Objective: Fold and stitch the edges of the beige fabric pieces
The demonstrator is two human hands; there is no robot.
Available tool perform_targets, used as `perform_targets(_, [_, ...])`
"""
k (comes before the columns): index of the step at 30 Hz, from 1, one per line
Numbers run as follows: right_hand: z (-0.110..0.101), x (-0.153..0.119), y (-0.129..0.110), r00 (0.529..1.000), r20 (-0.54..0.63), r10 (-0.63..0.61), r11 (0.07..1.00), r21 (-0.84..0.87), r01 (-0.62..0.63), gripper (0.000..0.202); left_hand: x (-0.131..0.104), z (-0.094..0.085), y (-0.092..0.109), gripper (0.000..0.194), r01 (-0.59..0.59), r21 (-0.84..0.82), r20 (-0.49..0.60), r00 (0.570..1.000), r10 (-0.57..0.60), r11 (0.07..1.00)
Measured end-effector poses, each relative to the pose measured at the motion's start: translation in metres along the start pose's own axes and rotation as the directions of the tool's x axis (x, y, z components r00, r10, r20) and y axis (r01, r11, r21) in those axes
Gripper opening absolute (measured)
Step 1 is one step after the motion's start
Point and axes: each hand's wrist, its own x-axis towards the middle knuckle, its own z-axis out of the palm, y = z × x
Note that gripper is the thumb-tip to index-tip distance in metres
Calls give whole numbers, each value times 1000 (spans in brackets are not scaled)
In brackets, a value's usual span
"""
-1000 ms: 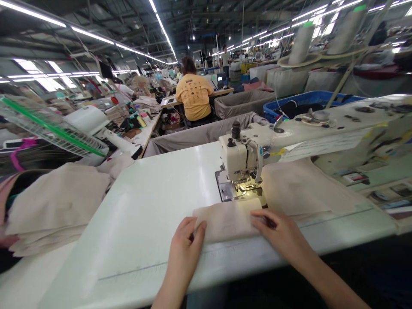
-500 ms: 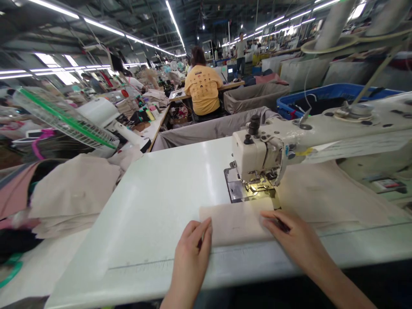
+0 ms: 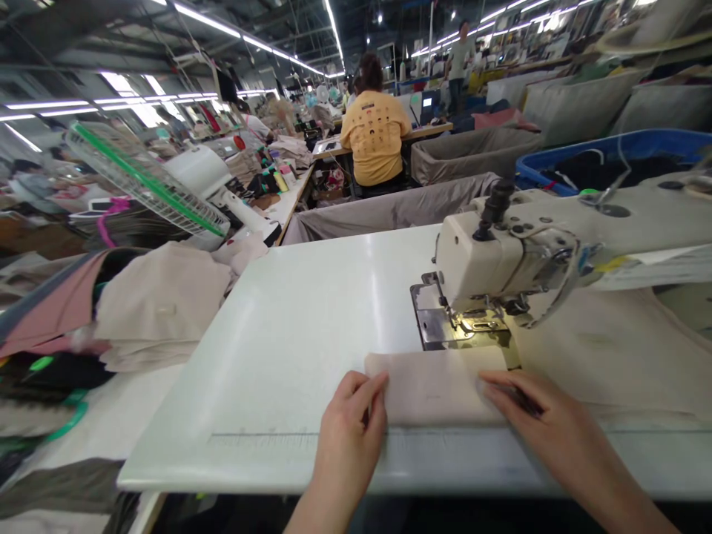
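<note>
A folded beige fabric piece [image 3: 434, 393] lies flat on the white sewing table, just in front of the sewing machine [image 3: 478, 259]. My left hand [image 3: 356, 415] pinches its left edge between thumb and fingers. At the other end, my right hand [image 3: 534, 408] is closed on the right edge. Something dark and slim [image 3: 523, 400] is tucked in that hand's fingers; its kind is unclear. The lit needle plate [image 3: 472, 326] sits beyond the cloth, and the fabric is apart from the needle. A small mark shows on the cloth's surface.
More beige fabric [image 3: 606, 348] lies right of the machine head. A stack of beige pieces [image 3: 161, 304] is at the left, near a tilted fan [image 3: 150, 178]. A ruler line [image 3: 261, 437] runs along the table front. Ahead, a person in a yellow shirt [image 3: 375, 137] sits beyond cloth-lined bins.
The view has swung slightly to the left, so the scene sits farther right. Both hands keep the same hold on the fabric, which looks almost unmoved on the table.
</note>
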Motion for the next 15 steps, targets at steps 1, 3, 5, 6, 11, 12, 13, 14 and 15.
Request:
perform_targets(1, [0,0,1,1000,13,-11,1000,-8,11,31,0,0,1,28,-3,-1,2,1000,3,1000])
perform_targets(3, [-1,0,2,999,20,-28,1000,-10,28,31,-1,0,2,27,1,4,7,1000,-1,1000])
perform_targets(5, [-1,-1,2,999,20,-37,999,5,37,32,-1,0,2,27,5,11,10,1000,-5,1000])
perform_targets(6, [-1,-1,1,999,25,-40,999,13,39,33,-2,-1,3,27,3,11,8,1000,-3,1000])
perform_targets(11, [-1,-4,-6,1000,11,-22,1000,11,22,34,-3,-1,3,27,-37,-32,-35,999,36,999])
perform_targets(12, [-1,-4,-6,1000,6,-15,1000,10,15,35,-2,-1,3,27,-54,-41,-45,998,52,998])
perform_targets(13, [-1,-3,-5,1000,12,-17,1000,14,17,35,-2,-1,3,26,-67,-51,-52,997,64,996])
perform_targets(14, [-1,-2,-3,1000,22,-22,1000,18,22,34,-1,0,3,26,-78,-62,-58,996,75,995])
perform_targets(15, [-1,-1,-1,999,32,-29,999,22,29,34,0,1,3,25,-81,-73,-62,995,77,994])
